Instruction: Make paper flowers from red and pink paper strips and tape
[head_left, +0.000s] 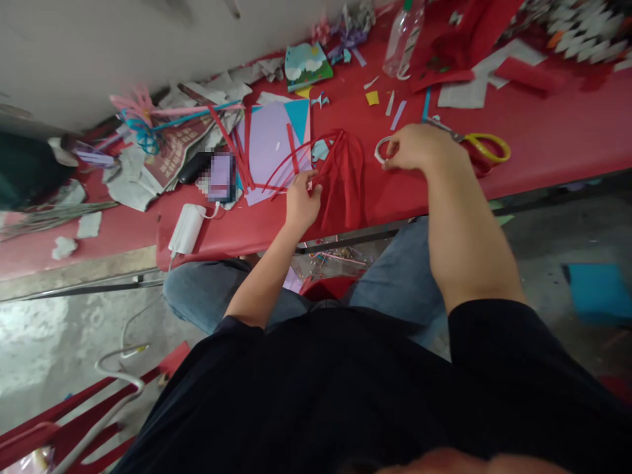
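My left hand (302,203) is closed, thumb and fingers pinched at the end of a bundle of thin red paper strips (345,164). The strips fan out and loop over the red table, some arching back above lilac paper. On the right, my right hand (417,148) has its thumb and fingertips closed on a white ring (379,150) that looks like a roll of tape. Close beyond that wrist lie scissors with yellow handles (486,148), their blades partly hidden by the hand.
Lilac sheets (269,135) lie left of the strips. Farther left are a white power bank (187,228) with a cable and crumpled newspaper (133,174). A clear bottle (402,43) stands at the back, near paper scraps. The red table's front edge (227,250) runs above my knees.
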